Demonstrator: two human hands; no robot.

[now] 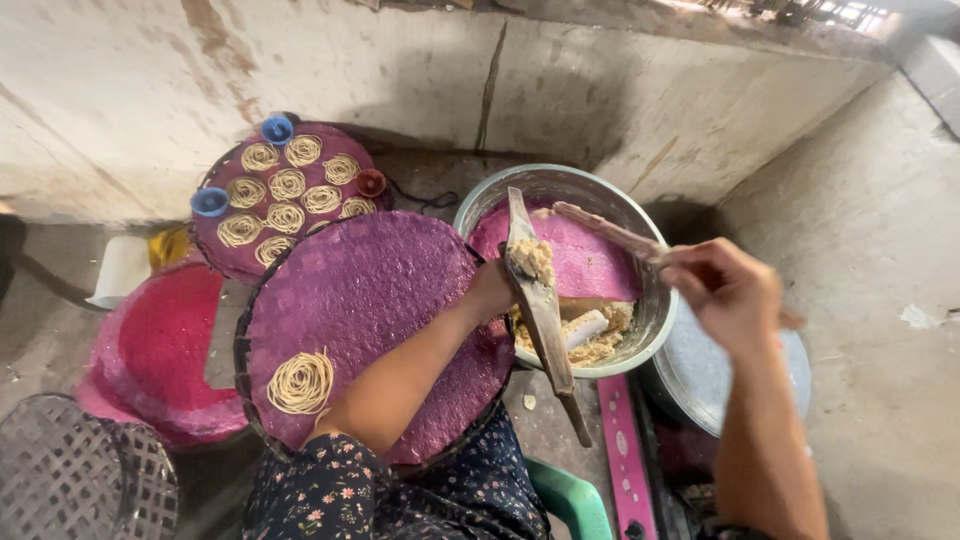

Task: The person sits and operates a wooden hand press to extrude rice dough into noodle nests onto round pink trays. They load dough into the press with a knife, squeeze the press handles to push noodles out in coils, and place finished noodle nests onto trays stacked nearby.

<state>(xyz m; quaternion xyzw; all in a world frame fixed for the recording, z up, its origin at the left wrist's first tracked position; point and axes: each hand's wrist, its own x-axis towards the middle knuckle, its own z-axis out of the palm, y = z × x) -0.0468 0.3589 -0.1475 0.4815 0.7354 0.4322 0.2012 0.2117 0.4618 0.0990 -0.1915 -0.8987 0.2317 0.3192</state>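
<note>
My left hand [490, 292] grips a long wooden press [543, 310] that carries a lump of pale dough [533, 258] at its upper end, held over the rim of a metal bowl [650, 310]. In my right hand [728, 292] is a flat wooden stick [605, 228] whose tip reaches into the bowl, above more dough [596, 340] and a pink sheet [590, 262]. On my lap lies a round purple woven tray [380, 290] with one noodle coil [301, 382] near its front left.
Behind it, a second purple tray [228, 255] holds several noodle coils, with small blue and red cups at its edge. Pink trays [160, 340] stack at left, a dark basket [70, 475] at bottom left, a metal lid [700, 375] beside the bowl. A concrete wall rises behind.
</note>
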